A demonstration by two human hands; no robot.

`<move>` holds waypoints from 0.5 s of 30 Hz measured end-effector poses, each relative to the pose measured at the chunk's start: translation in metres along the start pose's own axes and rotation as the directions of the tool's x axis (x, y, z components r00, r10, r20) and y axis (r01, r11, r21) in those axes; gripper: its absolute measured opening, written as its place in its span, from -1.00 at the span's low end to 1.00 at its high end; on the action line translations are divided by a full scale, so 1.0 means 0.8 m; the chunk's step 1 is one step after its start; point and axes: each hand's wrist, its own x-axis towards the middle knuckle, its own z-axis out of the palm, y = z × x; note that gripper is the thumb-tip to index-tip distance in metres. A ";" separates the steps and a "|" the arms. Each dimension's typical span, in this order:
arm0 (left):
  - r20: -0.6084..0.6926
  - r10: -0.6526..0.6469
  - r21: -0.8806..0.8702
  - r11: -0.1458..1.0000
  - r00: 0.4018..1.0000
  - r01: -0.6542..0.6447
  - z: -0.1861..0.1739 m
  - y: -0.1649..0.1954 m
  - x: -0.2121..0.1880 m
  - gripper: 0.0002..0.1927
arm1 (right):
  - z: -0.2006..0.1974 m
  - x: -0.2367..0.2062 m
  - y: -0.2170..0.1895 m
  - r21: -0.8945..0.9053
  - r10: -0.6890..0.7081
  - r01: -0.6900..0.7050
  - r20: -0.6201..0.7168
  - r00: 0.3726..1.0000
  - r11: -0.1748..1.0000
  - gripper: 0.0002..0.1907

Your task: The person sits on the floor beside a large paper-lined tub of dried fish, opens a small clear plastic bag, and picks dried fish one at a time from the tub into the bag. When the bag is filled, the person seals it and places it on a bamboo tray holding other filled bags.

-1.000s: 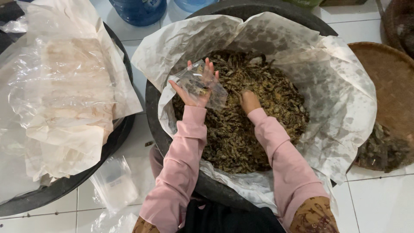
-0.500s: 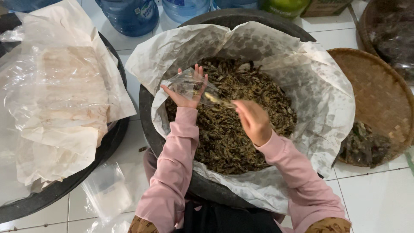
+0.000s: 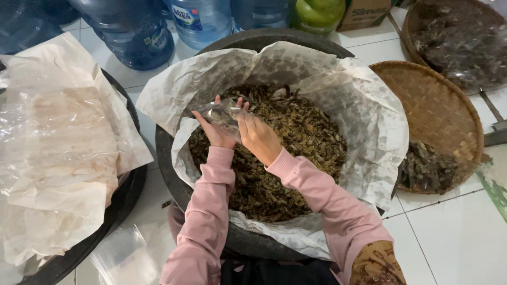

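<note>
Holding a small clear plastic bag (image 3: pixel 221 112) open over the tub, the left hand (image 3: pixel 215 131) has its fingers curled around the bag's mouth and pinched on the film. The right hand (image 3: pixel 257 136) is closed on the same bag from the near side, fingers bunched at the opening; whether it also holds a pinch of the dried stuff I cannot tell, the knuckles hide it. Both pink sleeves reach in from the bottom edge.

Bag hangs just above the heap of dark dried leaves (image 3: pixel 285 153) that fills the large black tub (image 3: pixel 169 174). A crumpled white paper liner (image 3: pixel 364 121) drapes over the tub's rim all round.

Step in hand, as I read it: filling the little bag from the heap. Bag looks mostly empty. Next move would call for keeping the mouth spread with the left while the right scoops, taking care not to spill over the liner.

Round about: a second tub (image 3: pixel 119 206) at left covered with paper and plastic sheeting, blue water jugs (image 3: pixel 137 31) behind, a woven tray (image 3: pixel 438 111) at right with a small pile of dark leaves, white tiled floor (image 3: pixel 454 237).
</note>
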 end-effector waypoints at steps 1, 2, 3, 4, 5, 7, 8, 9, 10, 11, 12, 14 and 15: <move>-0.024 0.006 -0.007 1.000 1.000 -0.006 0.001 0.000 -0.001 -0.03 | 0.006 0.000 0.000 0.003 0.032 -0.032 0.031 0.999 0.999 -0.57; -0.050 0.012 -0.014 1.000 0.999 -0.013 0.001 0.000 -0.002 -0.03 | 0.012 0.000 0.000 0.007 0.064 -0.065 0.064 0.996 0.998 -0.58; -0.073 0.020 -0.023 0.999 0.997 -0.022 0.001 0.000 -0.002 -0.04 | 0.017 0.000 0.002 0.008 0.092 -0.093 0.095 0.991 0.996 -0.58; -0.066 0.020 -0.001 1.000 0.998 -0.021 0.001 0.001 -0.003 -0.03 | 0.022 0.002 0.004 0.006 0.098 -0.099 0.117 0.988 0.995 -0.58; -0.060 0.020 0.021 1.000 0.998 -0.019 0.001 0.002 -0.004 -0.02 | 0.026 0.004 0.005 0.005 0.104 -0.106 0.141 0.985 0.994 -0.59; -0.052 0.014 0.020 1.000 0.999 -0.013 0.000 0.003 -0.005 -0.01 | 0.029 0.006 0.003 -0.017 0.109 -0.108 0.147 0.983 0.994 -0.56; -0.048 0.011 -0.004 1.000 0.999 -0.011 0.000 0.004 -0.006 -0.01 | 0.030 0.007 0.002 -0.037 0.106 -0.102 0.128 0.986 0.994 -0.52; -0.042 0.009 -0.027 1.000 0.999 -0.010 0.001 0.004 -0.005 -0.01 | 0.030 0.008 0.001 -0.057 0.101 -0.095 0.107 0.989 0.994 -0.49; -0.025 0.003 -0.040 0.999 1.000 -0.004 0.001 0.004 -0.004 -0.01 | 0.029 0.009 0.000 -0.008 0.083 -0.082 0.088 0.993 0.997 -0.54; -0.009 -0.003 -0.051 0.999 1.000 0.002 0.001 0.005 -0.004 0.00 | 0.028 0.008 -0.002 0.043 0.066 -0.069 0.070 0.995 0.997 -0.58; 0.006 -0.008 -0.064 0.998 1.000 0.009 0.001 0.006 -0.004 0.00 | 0.027 0.008 -0.003 0.093 0.049 -0.054 0.052 0.997 0.994 -0.63; 0.014 -0.026 -0.032 0.999 1.000 0.027 0.000 0.008 -0.004 0.02 | 0.027 0.006 -0.002 0.060 0.021 -0.027 0.098 0.995 0.998 -0.74; 0.018 -0.035 -0.015 0.999 0.999 0.036 0.000 0.010 -0.004 0.03 | 0.027 0.005 -0.002 0.043 0.008 -0.013 0.122 0.993 0.999 -0.79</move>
